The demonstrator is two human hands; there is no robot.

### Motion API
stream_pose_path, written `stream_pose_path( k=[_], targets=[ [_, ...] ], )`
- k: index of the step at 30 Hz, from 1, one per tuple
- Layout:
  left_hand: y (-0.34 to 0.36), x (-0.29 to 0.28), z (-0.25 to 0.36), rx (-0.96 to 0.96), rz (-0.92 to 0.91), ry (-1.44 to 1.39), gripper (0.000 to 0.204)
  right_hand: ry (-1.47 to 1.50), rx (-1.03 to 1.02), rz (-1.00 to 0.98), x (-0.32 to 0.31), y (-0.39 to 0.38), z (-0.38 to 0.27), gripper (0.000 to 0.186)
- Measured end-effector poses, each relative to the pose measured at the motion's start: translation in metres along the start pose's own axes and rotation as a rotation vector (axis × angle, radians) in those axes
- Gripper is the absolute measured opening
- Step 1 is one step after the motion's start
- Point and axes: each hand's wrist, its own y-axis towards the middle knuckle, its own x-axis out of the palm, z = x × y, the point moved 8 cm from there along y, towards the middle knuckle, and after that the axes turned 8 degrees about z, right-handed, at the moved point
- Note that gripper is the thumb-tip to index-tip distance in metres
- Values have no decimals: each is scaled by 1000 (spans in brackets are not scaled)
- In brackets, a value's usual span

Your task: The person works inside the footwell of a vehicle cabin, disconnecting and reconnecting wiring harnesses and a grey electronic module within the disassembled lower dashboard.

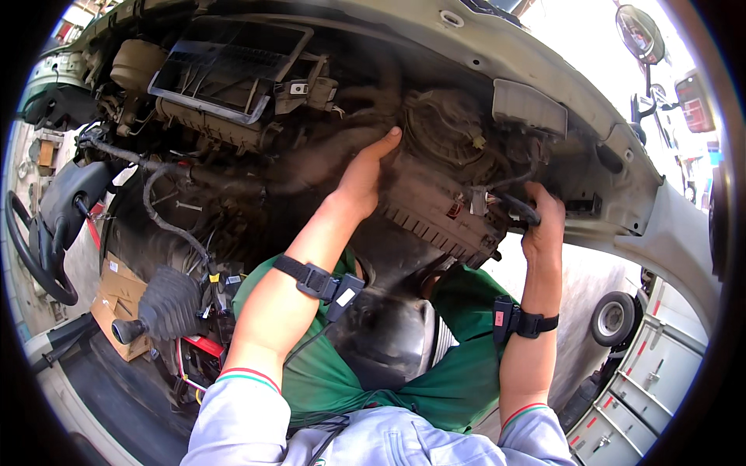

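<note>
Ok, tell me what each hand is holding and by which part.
The right hand grips a black hose near its end, beside the dusty heater housing. The left hand holds nothing; it presses flat on that housing.

A steering wheel (35, 248) sits far left of the hands, a rubber gear-lever boot (167, 303) and cardboard (116, 299) below-left. A side mirror (639, 33) hangs upper right, a tyre (614, 317) lower right.
</note>
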Motion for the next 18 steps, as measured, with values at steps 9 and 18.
stream_pose_path(
  k=[9, 18],
  targets=[
    [-29, 14, 32, -4, 63, -156, 42, 145, 71, -32, -8, 4, -11, 16],
    [-29, -10, 55, 32, 177, 48, 41, 160, 164, -76, -3, -3, -12, 18]
  ],
)
